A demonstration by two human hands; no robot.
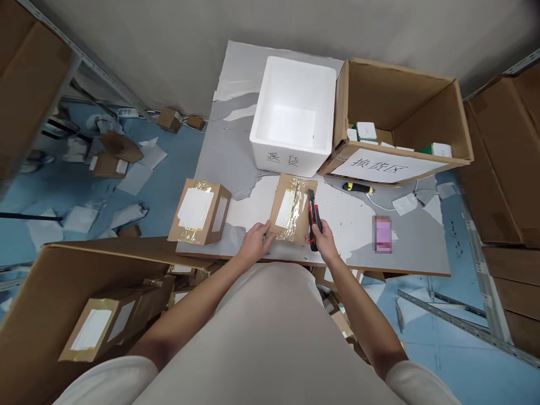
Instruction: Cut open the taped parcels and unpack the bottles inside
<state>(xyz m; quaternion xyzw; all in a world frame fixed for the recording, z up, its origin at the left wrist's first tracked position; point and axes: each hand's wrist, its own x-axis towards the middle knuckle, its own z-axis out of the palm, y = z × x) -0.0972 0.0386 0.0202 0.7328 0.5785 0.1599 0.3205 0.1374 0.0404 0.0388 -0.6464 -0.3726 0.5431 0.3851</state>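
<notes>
A small taped cardboard box (276, 216) with a white label lies in front of me near the table's front edge. At its near left corner, my left hand (254, 243) grips the box between thumb and fingers. My right hand (324, 239) is closed around a red and black utility knife (313, 216), which points away from me over the box's right side. Whether its blade is out is too small to tell. To the left stands another taped box (196, 211) with white labels.
Behind the box are a white foam box (291, 154) and a large open carton (407, 90) holding small boxes. A yellow and black tool (358, 188) and a blurred pink item (383, 234) lie at right. A big carton (25, 315) of parcels stands lower left.
</notes>
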